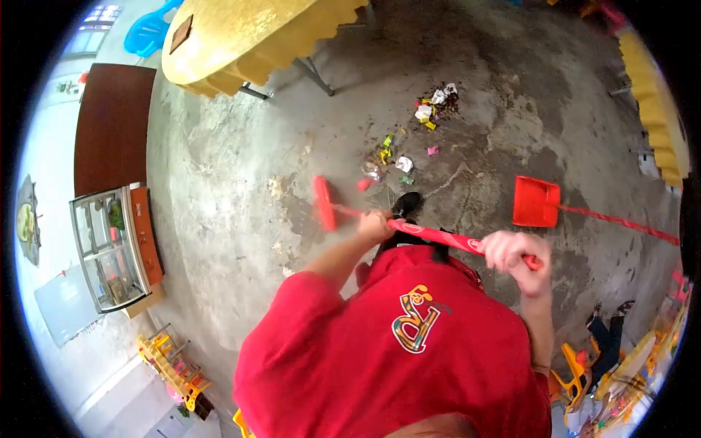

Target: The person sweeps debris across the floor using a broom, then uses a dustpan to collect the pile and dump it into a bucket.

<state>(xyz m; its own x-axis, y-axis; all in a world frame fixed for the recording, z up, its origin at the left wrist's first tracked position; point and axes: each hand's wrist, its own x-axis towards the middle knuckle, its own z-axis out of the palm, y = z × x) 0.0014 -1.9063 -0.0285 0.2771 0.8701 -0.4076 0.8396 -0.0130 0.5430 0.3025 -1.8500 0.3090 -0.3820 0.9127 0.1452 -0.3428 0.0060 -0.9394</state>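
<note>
Gripping a long red plastic broom (409,226) with both hands, a person in a red shirt with a printed emblem (398,350) is standing on a rough grey concrete floor (219,182). The left hand (374,225) is wrapping closed around the handle lower down, nearer the head, while the right hand (515,254) is clenching the upper end of the handle. The broom's red head (323,203) is resting on the floor to the left of the person's black shoe (406,204), with the handle slanting up and to the right across the body.

Just beyond the broom head, a scatter of small paper and plastic litter (398,150) is lying on the floor, trailing up toward a second small heap of scraps (437,104). A red plastic dustpan with a long red handle (536,201) is sitting on the floor to the right, well apart from the broom head, its handle stretching off toward the right edge.

A round surface draped in a yellow scalloped cloth (248,36) is standing at the top of the view, with a blue plastic chair (150,29) behind it. A glass-fronted display cabinet (113,244) is standing by the left wall.
</note>
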